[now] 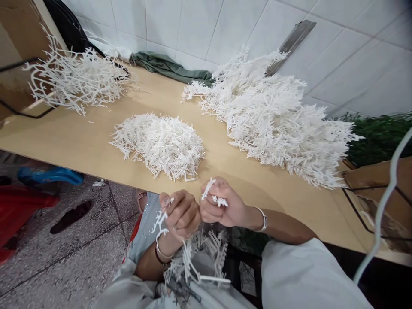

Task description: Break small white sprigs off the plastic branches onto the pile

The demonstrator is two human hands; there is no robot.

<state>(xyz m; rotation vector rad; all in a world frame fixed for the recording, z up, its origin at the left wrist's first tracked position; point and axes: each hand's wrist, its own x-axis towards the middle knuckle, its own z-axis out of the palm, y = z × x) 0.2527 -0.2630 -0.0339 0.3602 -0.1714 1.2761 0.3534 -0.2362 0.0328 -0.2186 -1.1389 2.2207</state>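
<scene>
My left hand is closed around a white branching plastic sprig, whose forked end sticks out past the thumb. Against it, knuckles nearly touching, my right hand is closed on small white plastic pieces that poke out between the fingers. Both hands are just over the table's near edge. Below them, more white branched sprigs lie in my lap. Just beyond the hands is a low heap of short white pieces on the table. What lies inside each fist is hidden.
On the wooden table, a large pile of bushy white sprigs stands at right and a pile of bare white stems at left. Green cloth lies along the tiled wall. A cardboard box with greenery and a pale cable are at right.
</scene>
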